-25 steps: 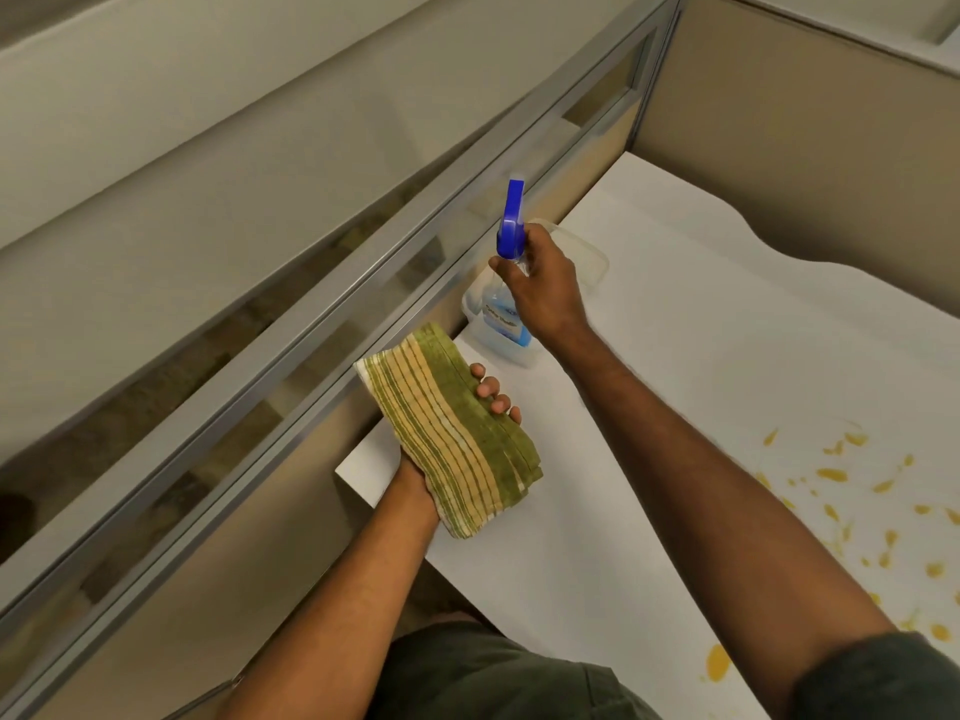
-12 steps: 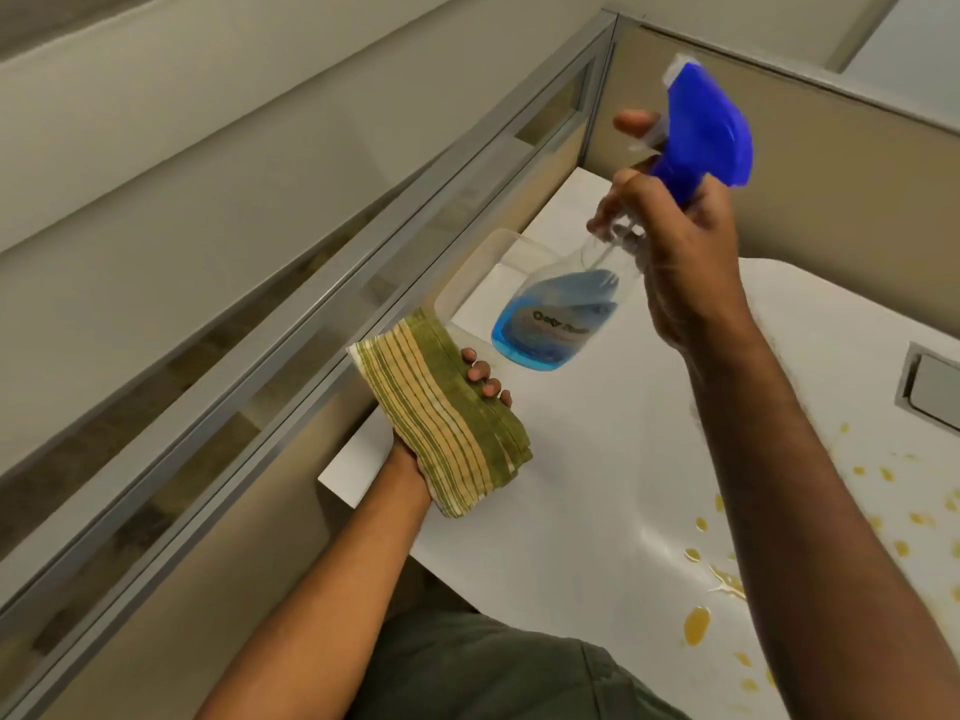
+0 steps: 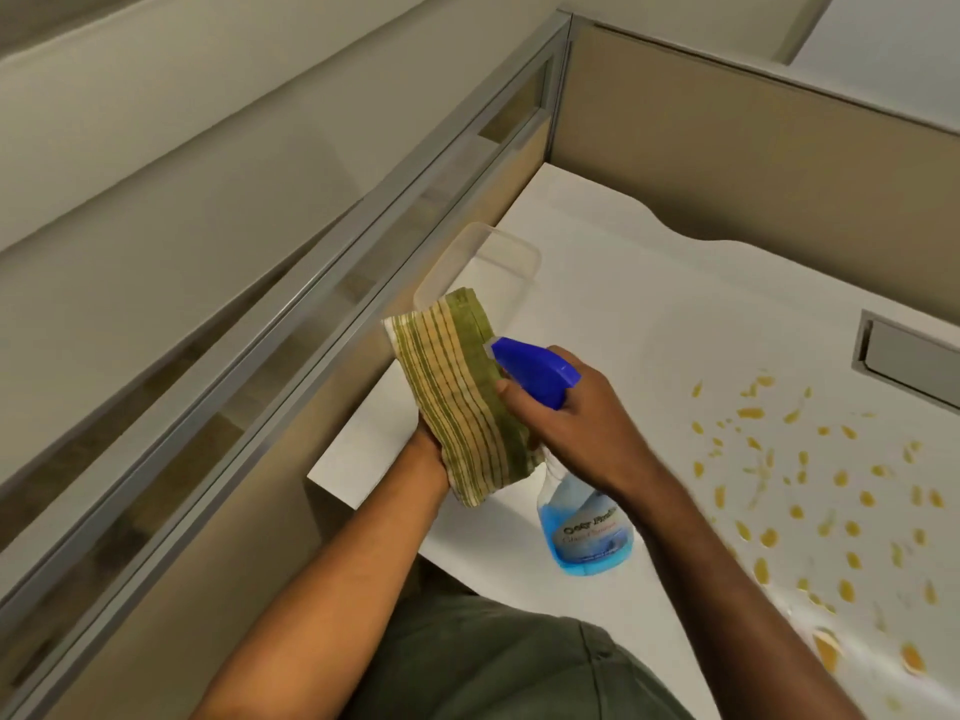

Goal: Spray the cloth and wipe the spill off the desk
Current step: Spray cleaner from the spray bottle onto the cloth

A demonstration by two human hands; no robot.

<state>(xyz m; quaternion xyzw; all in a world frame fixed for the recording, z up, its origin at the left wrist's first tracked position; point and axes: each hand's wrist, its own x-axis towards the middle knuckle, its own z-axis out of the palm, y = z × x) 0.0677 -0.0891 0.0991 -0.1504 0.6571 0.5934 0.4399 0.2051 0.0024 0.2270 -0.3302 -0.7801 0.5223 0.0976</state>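
A folded green and yellow striped cloth (image 3: 457, 397) stands upright in my left hand (image 3: 427, 449), which grips it from behind and is mostly hidden by it. My right hand (image 3: 576, 423) is shut on a clear spray bottle (image 3: 587, 527) of blue liquid. The bottle's blue trigger head (image 3: 535, 368) points left, its nozzle almost touching the cloth. A spill of several orange-yellow drops (image 3: 810, 491) is scattered over the white desk (image 3: 649, 314) to the right of both hands.
A clear plastic tub (image 3: 498, 252) sits behind the cloth against the cubicle partition (image 3: 291, 324). A tan partition wall (image 3: 753, 163) closes the desk's far side. A grey cable hatch (image 3: 909, 356) is set in the desk at right.
My right hand lifted the bottle from the tub, swung it up and then brought it down with the nozzle against the cloth. My left hand raised the cloth toward the bottle.
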